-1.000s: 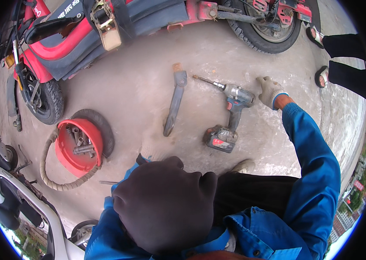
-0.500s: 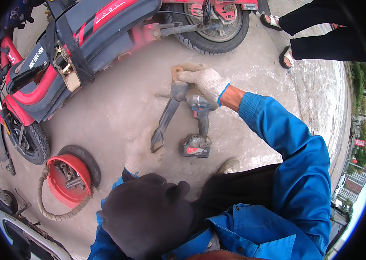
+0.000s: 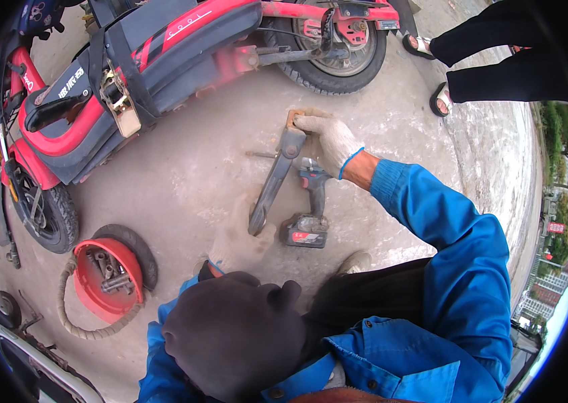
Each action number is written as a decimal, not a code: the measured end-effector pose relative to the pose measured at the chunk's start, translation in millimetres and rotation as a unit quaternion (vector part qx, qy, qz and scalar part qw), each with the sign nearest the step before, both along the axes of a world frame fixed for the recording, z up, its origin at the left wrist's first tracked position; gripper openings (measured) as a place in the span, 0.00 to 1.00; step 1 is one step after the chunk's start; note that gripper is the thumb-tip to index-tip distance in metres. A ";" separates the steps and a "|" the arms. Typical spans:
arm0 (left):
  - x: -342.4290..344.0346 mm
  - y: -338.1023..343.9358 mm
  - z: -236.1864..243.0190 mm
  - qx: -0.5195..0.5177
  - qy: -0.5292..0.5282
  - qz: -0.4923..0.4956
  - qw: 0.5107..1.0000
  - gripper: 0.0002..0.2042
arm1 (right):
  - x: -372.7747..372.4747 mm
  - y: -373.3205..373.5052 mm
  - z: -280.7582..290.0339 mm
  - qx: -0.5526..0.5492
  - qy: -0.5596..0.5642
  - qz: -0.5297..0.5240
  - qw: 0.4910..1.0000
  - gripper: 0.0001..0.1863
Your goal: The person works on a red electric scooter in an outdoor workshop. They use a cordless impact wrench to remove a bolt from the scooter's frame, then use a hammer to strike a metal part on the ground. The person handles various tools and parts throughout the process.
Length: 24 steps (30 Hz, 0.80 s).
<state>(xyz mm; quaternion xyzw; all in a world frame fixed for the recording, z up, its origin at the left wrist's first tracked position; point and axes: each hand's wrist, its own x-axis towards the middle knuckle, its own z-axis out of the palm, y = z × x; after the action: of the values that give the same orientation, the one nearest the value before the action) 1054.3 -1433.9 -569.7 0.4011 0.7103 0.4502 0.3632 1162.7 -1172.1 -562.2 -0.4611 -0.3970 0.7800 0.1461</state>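
A dark metal kickstand (image 3: 274,180) with a rusty bracket at its top is held at a slant between my two gloved hands. At the upper end, the fingers of my right hand (image 3: 335,142) pinch the rusty bracket. My left hand (image 3: 240,235), pale against the ground, is closed round the lower end. Beside and partly behind the kickstand, a cordless impact wrench (image 3: 313,188) lies on the concrete, its battery toward me and its shaft pointing left. A dark rounded shape (image 3: 230,336) hides most of my left forearm.
A red and black electric scooter (image 3: 183,60) lies across the far left. At left, a red bucket (image 3: 99,302) holding metal sockets stands beside a black tyre (image 3: 143,252). A person in dark trousers (image 3: 492,84) and sandals stands at far right. My shoe (image 3: 354,262) is near the wrench.
Both hands have shifted a little to the right with the kickstand. It has turned, so its lower end shows narrower, and the left hand's fingers now show against that end.
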 end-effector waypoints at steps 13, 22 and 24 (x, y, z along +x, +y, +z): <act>-27.7 36.8 44.8 -0.173 -0.352 0.057 0.918 0.18 | 18.9 25.1 21.9 -0.081 0.106 0.006 0.991 0.30; -7.6 18.0 -0.7 0.083 0.055 0.040 0.994 0.14 | -11.4 -4.1 38.9 0.107 -0.014 -0.033 0.994 0.28; -7.7 19.4 -4.6 0.143 0.140 0.022 0.979 0.14 | -11.1 -6.1 34.0 0.101 -0.036 -0.062 0.992 0.24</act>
<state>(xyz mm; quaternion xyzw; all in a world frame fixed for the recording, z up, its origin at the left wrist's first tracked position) 1046.6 -1414.5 -574.3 0.4921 0.6909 0.4948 0.1889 1151.6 -1178.1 -528.1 -0.4954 -0.4489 0.7086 0.2257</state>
